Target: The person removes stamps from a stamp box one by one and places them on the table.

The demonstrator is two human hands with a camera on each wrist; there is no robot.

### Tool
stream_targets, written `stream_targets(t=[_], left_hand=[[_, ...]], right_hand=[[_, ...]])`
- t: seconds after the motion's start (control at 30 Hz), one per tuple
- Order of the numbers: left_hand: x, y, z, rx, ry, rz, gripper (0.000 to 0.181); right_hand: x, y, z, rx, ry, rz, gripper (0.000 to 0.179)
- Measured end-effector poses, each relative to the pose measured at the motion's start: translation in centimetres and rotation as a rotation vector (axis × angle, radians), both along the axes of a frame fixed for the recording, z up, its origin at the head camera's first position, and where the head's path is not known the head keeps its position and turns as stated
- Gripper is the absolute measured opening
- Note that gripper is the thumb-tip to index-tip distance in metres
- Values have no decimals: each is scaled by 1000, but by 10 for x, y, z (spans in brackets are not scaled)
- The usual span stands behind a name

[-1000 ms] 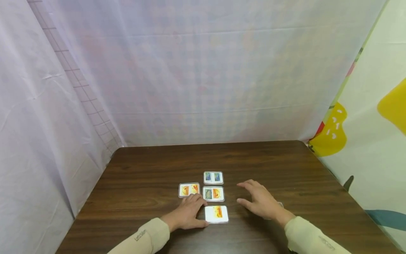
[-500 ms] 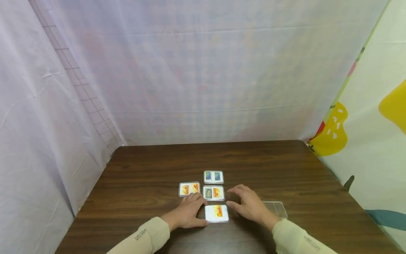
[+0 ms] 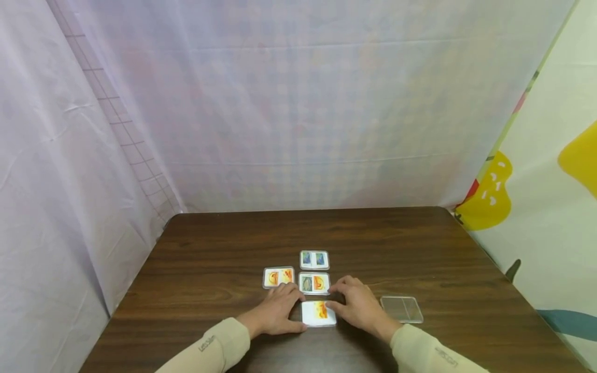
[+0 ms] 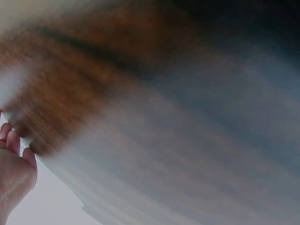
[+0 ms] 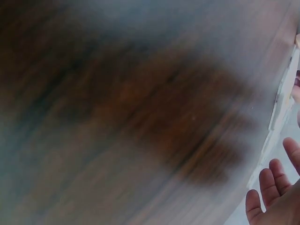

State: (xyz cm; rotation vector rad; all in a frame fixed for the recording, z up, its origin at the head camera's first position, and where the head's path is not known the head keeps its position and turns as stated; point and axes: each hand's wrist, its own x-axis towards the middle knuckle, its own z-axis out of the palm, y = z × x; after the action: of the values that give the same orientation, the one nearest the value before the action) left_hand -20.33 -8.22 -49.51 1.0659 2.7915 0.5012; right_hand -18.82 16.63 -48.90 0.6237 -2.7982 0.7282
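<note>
In the head view, a white picture card (image 3: 318, 314) in a clear case lies nearest the person, with one orange picture at its right. My left hand (image 3: 277, 312) rests along its left side, thumb at the near left corner and forefinger near the far left one. My right hand (image 3: 361, 305) has its thumb at the card's upper right edge and its forefinger by the card with a green and an orange picture (image 3: 313, 283). A card with two orange pictures (image 3: 278, 277) lies left, partly behind my left fingers. Farthest back is the card with two blue pictures (image 3: 314, 259).
An empty clear case (image 3: 402, 309) with a dividing line lies right of my right hand. The brown wooden table (image 3: 224, 243) has rounded far corners. White curtains (image 3: 298, 129) hang behind it and at the left, and a patterned cloth (image 3: 545, 223) at the right.
My right hand has moved left to the near card's right side, uncovering the clear case behind it. The left hand and the cards have stayed in place.
</note>
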Motion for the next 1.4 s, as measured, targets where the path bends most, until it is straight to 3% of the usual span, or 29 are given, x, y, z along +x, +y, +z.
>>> stream_targets(t=[0.3,0.73,1.17,1.4], left_hand=[[0,0,0,-3,-1,1,56],[-1,0,-2,-8,-3,3,57],[-1,0,-1,-4,5,4,56],[-1,0,-2,4,4,6,56]], right_hand=[[2,-7,-5,23,56,-34,20],[6,-14,-9,66,31,-90,19],[5,-16,-9,34,-9,-122,17],[3,-15,-10,-39,-26,-145,11]])
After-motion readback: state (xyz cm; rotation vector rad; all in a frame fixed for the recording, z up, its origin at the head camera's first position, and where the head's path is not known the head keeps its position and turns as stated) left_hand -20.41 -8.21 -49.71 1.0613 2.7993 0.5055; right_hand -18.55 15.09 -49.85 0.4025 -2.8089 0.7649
